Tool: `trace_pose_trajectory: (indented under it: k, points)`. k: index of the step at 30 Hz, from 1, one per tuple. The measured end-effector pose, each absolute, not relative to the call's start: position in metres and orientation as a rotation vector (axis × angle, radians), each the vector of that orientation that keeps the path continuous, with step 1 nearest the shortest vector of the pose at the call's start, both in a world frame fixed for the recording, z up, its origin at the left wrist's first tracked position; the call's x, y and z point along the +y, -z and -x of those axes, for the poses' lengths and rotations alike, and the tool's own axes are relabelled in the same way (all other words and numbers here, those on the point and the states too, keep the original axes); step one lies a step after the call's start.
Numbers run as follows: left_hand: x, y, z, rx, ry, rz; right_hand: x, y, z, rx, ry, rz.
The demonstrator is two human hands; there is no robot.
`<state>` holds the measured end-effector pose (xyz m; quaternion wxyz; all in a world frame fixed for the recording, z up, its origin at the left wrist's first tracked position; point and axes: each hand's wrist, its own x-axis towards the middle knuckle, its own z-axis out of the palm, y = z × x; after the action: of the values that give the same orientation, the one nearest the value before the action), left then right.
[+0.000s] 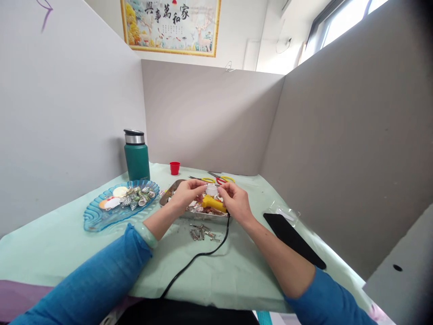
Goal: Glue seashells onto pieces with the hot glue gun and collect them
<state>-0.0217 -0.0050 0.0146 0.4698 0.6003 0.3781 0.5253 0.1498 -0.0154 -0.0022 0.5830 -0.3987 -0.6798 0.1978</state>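
Note:
Both my hands meet over a metal tray (194,215) of small scraps. My left hand (189,195) has its thumb and fingers pinched at the left edge of a small white piece (212,190), which looks like a paper or fabric cutout. At that piece's right edge, my right hand (236,201) is closed in a similar pinch. Just below it, a yellow glue gun (213,204) lies across the tray, partly behind my right fingers. Its black cord (203,254) runs toward the table's front edge. Small metal clips (203,232) lie in a pile before the tray.
Left of the tray is a blue shell-shaped dish (96,215) with folded fabric pieces. Behind it stands a green bottle (137,158). A red cup (174,168) and scissors (226,179) lie farther back. On the right is a black flat panel (294,239). Partitions enclose three sides.

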Motion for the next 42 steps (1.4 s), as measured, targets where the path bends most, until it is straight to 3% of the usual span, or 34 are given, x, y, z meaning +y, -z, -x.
trace_pose_trajectory:
  k: [32,42]
  points:
    - [-0.0065,-0.0152,0.0214,0.951,-1.307,-1.518,-0.0176,0.0027,-0.1472,-1.593,-0.518,0.951]
    - [-0.0075,-0.0133,0.021,0.88,-1.275,-1.484,-0.0164,0.0053,-0.1471,-1.69,-0.405,1.01]
